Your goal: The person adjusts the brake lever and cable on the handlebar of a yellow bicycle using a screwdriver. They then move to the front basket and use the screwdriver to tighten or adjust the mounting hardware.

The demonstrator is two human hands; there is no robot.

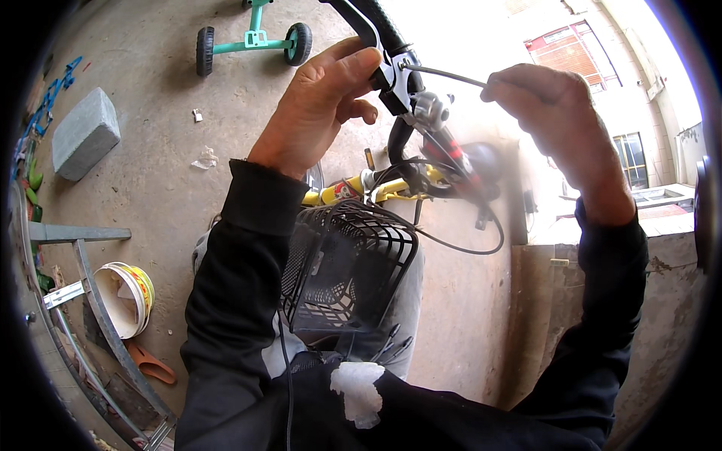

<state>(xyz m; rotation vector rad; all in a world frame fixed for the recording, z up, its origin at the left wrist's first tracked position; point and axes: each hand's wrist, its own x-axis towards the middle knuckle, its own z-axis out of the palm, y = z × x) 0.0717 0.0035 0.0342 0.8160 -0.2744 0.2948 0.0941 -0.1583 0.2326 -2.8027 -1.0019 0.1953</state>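
A bicycle handlebar [389,30] with a black brake lever [362,24] rises at the top centre. My left hand [323,105] pinches the brake lever's bracket between thumb and forefinger, its other fingers curled below. My right hand [553,113] is closed on the outer end of a thin dark hex key [450,76], whose tip meets the bolt on the lever's clamp. My palm hides the rest of that tool. Below hang a silver fitting [431,110] and a looping black cable [502,234]. The yellow bicycle frame [327,195] lies beyond a black basket [353,255] near my lap.
A turquoise wheeled frame [256,41] stands at the far left, a grey block [86,135] nearer. Left of my arm are a white bucket [124,301], an orange slipper [152,364] and a metal frame [98,293]. A low wall [662,301] runs along the right.
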